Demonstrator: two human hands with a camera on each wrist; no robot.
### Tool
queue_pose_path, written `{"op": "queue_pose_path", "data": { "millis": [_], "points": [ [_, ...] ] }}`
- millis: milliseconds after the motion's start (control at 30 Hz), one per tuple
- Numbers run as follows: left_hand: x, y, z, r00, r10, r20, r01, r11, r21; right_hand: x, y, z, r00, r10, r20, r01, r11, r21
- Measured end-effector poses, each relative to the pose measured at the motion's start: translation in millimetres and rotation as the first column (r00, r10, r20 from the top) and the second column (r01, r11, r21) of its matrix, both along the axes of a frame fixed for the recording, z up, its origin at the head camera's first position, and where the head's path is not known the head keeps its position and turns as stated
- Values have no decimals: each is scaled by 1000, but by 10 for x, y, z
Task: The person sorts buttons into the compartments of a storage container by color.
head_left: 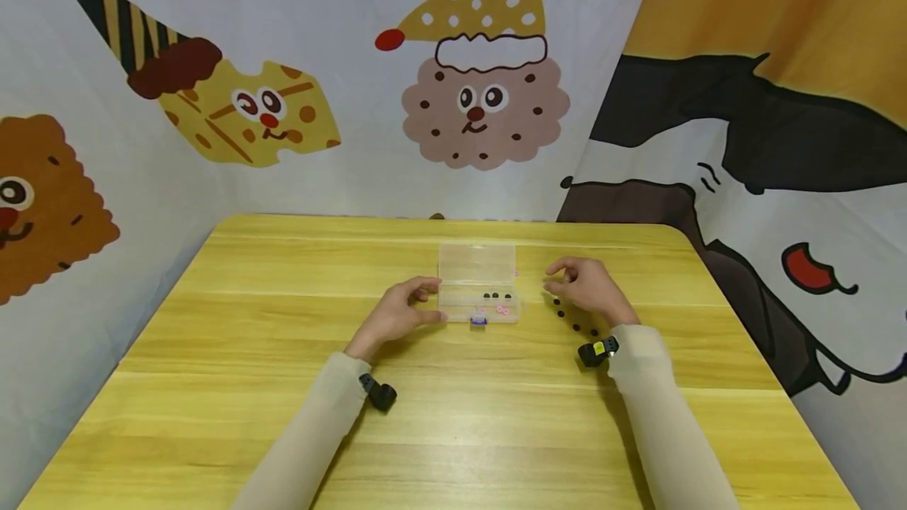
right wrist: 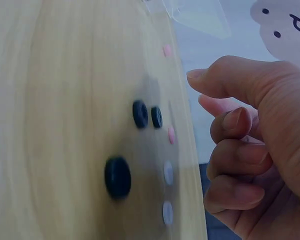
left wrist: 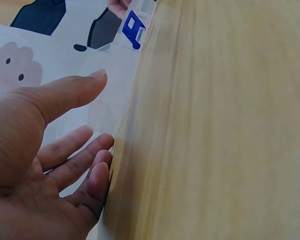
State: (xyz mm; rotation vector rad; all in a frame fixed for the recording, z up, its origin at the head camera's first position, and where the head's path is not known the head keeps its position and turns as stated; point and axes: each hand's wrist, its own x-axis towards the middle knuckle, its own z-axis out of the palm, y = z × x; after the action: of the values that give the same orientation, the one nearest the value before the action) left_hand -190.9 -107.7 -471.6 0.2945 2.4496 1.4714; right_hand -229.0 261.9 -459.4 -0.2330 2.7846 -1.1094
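A clear plastic box (head_left: pixel 468 297) with compartments stands in the head view, its clear lid (head_left: pixel 477 262) raised at the back. Inside lie several black buttons (head_left: pixel 495 295) and pink button-like pieces (head_left: pixel 502 309). A blue latch (left wrist: pixel 134 30) is fixed to its front. My left hand (head_left: pixel 400 309) touches the box's left end, thumb near the front corner and fingers farther back, loosely extended. To the right of the box, my right hand (head_left: pixel 586 287) hovers with fingers bent and a gap between thumb and index finger; nothing shows between them. Black discs (right wrist: pixel 117 177) lie below it.
Loose black discs (head_left: pixel 576 327) lie in a line on the wooden table (head_left: pixel 439 431), right of the box. White discs (right wrist: pixel 168 172) and pink pieces (right wrist: pixel 167 50) lie there too in the right wrist view. A cartoon-printed cloth (head_left: pixel 283 187) hangs behind the table.
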Motion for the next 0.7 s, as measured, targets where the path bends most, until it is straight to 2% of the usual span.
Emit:
{"op": "queue_pose_path", "data": {
  "millis": [233,467,700],
  "points": [
    [-4,-3,-5,1000,0,3,0,1000,2,-70,-133,8,1000,24,-3,-24,1000,20],
    [-5,2,-2,1000,0,6,0,1000,9,-137,-218,6,999,26,37,-26,1000,-1],
    [-16,-8,-27,1000,-17,-24,17,1000,13,-201,-275,-18,998,36,50,-36,999,15]
  ]
}}
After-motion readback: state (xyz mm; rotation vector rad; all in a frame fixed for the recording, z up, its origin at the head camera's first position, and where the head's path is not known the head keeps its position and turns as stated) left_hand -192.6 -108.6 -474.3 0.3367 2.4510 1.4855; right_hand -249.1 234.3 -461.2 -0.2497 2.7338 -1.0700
